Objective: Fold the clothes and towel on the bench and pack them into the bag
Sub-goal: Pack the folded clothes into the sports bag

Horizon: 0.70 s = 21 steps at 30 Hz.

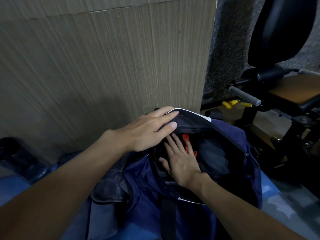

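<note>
**Hands at the open bag**

Left hand (149,130) pinches the raised, white-trimmed rim of the navy bag (232,135), fingers over, thumb under. Right hand (181,163) lies flat inside with straight fingers, gripping nothing, pressing on dark cloth (156,154). Also inside are an orange-red strip (186,142) and grey fabric (214,158). The bag sits on a blue surface (10,186).

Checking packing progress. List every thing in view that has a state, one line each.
bag: unzipped, mouth held open.
left hand: pinches the bag's far flap, holding it up.
right hand: flat inside the bag, fingers straight, on dark clothes.
grey garment: inside the bag, bunched.
dark cloth: outside the bag, lying at its left side.
</note>
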Each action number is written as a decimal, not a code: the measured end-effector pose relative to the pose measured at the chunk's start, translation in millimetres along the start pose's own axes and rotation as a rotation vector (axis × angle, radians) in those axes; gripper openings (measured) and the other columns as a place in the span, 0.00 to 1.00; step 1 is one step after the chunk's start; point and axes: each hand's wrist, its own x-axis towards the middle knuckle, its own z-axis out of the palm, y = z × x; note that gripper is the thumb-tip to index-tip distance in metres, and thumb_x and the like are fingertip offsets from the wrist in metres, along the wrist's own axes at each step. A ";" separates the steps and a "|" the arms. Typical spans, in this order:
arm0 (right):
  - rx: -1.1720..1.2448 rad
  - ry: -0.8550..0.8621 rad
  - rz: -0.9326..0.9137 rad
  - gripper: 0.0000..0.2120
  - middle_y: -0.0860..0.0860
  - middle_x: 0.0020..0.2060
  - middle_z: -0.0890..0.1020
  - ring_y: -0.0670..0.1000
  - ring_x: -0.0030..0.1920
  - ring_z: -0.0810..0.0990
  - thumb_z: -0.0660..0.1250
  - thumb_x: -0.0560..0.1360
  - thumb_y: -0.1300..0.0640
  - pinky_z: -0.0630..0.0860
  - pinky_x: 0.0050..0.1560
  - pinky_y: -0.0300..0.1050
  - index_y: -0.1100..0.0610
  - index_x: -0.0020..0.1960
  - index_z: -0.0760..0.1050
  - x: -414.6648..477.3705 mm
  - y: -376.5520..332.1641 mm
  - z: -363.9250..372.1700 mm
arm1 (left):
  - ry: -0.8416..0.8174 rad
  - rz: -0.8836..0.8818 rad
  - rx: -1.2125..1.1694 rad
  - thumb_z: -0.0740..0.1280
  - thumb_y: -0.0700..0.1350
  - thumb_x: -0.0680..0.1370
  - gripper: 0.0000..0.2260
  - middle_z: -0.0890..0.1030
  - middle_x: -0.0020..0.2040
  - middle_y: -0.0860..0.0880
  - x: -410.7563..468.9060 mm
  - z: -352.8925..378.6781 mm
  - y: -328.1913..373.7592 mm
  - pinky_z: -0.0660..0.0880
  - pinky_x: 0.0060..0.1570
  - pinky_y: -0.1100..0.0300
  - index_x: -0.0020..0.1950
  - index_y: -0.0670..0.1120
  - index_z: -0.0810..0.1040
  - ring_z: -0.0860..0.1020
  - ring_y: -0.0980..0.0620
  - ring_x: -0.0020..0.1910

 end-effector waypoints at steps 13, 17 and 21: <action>0.232 -0.223 0.089 0.39 0.47 0.78 0.36 0.48 0.79 0.41 0.48 0.77 0.30 0.44 0.78 0.53 0.46 0.79 0.37 3.5 5.8 4.6 | -0.021 0.042 0.044 0.46 0.66 0.81 0.30 0.51 0.80 0.61 -1.4 2.2 -8.5 0.58 0.76 0.45 0.81 0.55 0.53 0.52 0.60 0.78; 0.185 -0.232 -0.008 0.31 0.45 0.76 0.29 0.54 0.79 0.41 0.48 0.79 0.33 0.48 0.76 0.61 0.32 0.74 0.33 3.3 3.0 5.9 | -0.020 0.048 0.046 0.45 0.66 0.81 0.30 0.50 0.80 0.60 -1.0 2.4 -8.9 0.57 0.76 0.46 0.81 0.55 0.53 0.52 0.60 0.78; 0.160 -0.299 0.014 0.28 0.47 0.77 0.33 0.54 0.79 0.38 0.45 0.79 0.32 0.45 0.77 0.60 0.34 0.77 0.43 8.4 4.7 7.9 | -0.023 0.050 0.038 0.44 0.69 0.79 0.33 0.50 0.81 0.60 0.0 4.1 -11.0 0.57 0.76 0.48 0.81 0.55 0.53 0.53 0.59 0.78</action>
